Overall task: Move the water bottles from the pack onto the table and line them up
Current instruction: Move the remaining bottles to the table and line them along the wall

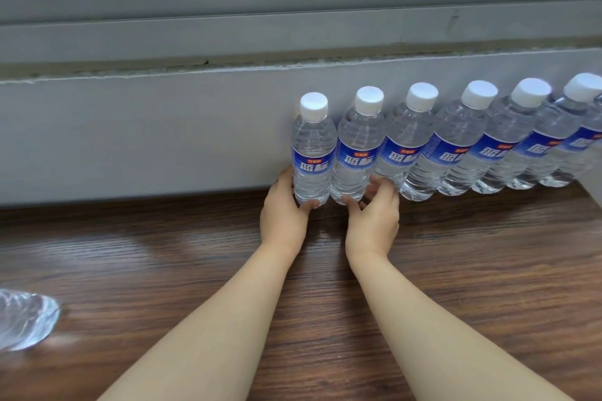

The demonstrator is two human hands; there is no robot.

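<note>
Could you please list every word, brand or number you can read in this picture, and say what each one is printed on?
"蓝标", large white characters on the blue label of the leftmost bottle; it repeats on the labels along the row of bottles.
Small orange badge above those characters: too small to read.
White sideways print on the fourth bottle's label: blurred, unreadable.
No numbers visible.

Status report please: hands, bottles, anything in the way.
Left hand grips end bottle; right hand grips second bottle. Row upright along the wall. Nothing blocking; clear plastic lies far left.
</note>
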